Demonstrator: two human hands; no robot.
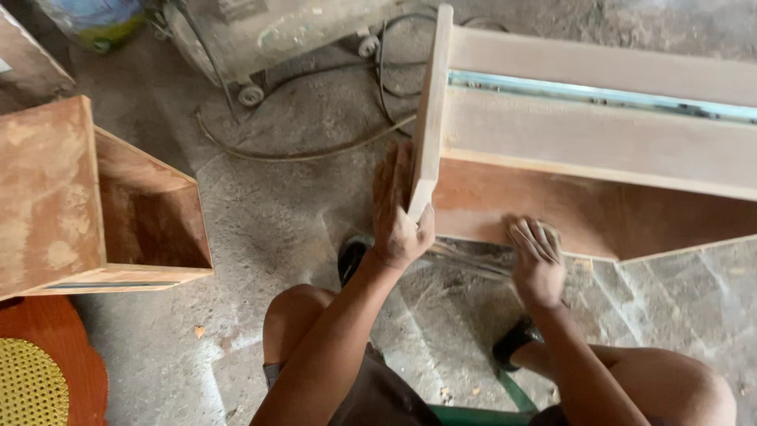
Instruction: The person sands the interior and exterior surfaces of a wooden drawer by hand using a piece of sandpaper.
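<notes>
Item: open-fronted plywood drawer box [599,150], pale on its edges and reddish-brown inside, lying on its side on the grey concrete floor [260,213] just ahead of your knees. A pale blue-green metal slide rail [599,95] runs along its upper side panel.

Left hand [398,213]: you have it wrapped over the near end of the box's upright end panel, thumb on one face and fingers flat on the other, steadying it.

Right hand [536,260]: fingers spread and pressed flat on the lower front edge of the box, near the reddish inner panel. There may be a small pad or scrap of abrasive under the fingertips, but the view is too poor to be sure.

Progress, judged from how things lie: the box is joined and its rail is fitted; the inner panel looks bare and dull, so surface work on that lower edge appears to be in hand and unfinished.

Also present: a second reddish-brown plywood drawer box [95,205] to your left, well apart, likewise assembled; a grey wheeled machine [260,39] with black cables [315,150] beyond; a round red stool with a yellow woven seat [39,371] at lower left.
</notes>
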